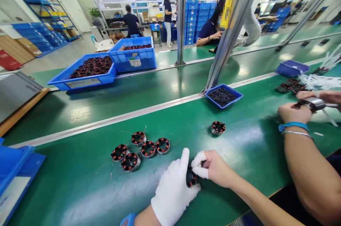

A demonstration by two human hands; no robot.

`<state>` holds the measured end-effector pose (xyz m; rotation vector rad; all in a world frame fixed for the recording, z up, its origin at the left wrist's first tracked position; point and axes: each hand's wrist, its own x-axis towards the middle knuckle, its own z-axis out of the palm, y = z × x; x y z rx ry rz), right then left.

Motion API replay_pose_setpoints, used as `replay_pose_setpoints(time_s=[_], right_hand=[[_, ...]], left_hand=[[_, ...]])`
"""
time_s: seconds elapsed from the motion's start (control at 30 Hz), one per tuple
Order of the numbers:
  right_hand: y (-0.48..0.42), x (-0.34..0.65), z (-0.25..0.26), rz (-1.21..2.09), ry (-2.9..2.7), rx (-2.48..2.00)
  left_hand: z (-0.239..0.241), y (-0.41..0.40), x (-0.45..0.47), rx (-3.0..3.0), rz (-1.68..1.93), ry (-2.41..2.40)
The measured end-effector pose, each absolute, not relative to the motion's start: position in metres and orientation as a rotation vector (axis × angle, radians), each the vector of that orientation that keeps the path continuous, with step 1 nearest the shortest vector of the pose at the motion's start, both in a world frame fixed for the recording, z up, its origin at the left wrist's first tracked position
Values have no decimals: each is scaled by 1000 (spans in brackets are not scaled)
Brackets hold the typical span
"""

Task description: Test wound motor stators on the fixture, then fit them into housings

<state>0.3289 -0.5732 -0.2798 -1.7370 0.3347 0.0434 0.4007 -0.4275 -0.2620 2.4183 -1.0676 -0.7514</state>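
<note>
My left hand (174,187), in a white glove, is closed round a motor stator (191,178) with a black core and copper windings, tilted just above or on the green bench. My right hand (211,167), with white finger cots on its fingertips, pinches at the stator's upper side; what lies between those fingertips is hidden. Several similar stators (147,149) with loose wire ends sit in a group beyond my left hand. One more stator (217,128) stands apart, beyond my right hand, near a blue tray (238,96) of short black pieces.
Two blue bins (92,83) hold many dark reddish parts across the bench. Metal posts (226,37) rise from the benches. At the right, a co-worker's hands (294,114) handle a part beside white strips (319,81) and a purple tray (291,68). Blue bins (34,163) stand at the left edge.
</note>
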Motion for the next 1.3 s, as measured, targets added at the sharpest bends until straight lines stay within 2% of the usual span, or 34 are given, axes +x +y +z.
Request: replay_pose_setpoints(time_s=[0.13, 0.23, 0.37, 0.43, 0.6, 0.73, 0.8, 0.87, 1.0, 1.07, 1.17, 1.3], right_hand=[[-563, 332, -262, -73, 352, -2199], [-560, 340, -255, -60, 372, -2355], [-573, 347, -254, 191, 358, -2105], [-585, 344, -253, 205, 382, -1901], [-600, 328, -243, -439, 639, -1622], [-596, 317, -246, -595, 692, -1529], [-595, 314, -252, -587, 684, -1512], [-593, 314, -257, -550, 664, -1526], [-584, 321, -266, -418, 615, -1554], [-578, 326, -270, -373, 591, -1546], [-574, 332, -274, -331, 584, -1532], [-573, 335, -277, -313, 560, -1551]], left_hand=[[-268, -432, 393, 2494, -630, -1069], [-269, -431, 391, 2505, -587, -1092], [-269, -427, 387, 2515, -549, -1178], [-267, -432, 387, 2550, -488, -1248], [-251, -473, 413, 2499, -107, -1417], [-240, -476, 451, 2704, 210, -1214], [-241, -463, 460, 2867, 169, -1193], [-246, -450, 458, 2859, 40, -1384], [-245, -434, 437, 2275, -340, -2049], [-236, -424, 428, 2042, -430, -2152], [-220, -406, 420, 2070, -520, -1960], [-220, -399, 412, 2528, -318, -1185]])
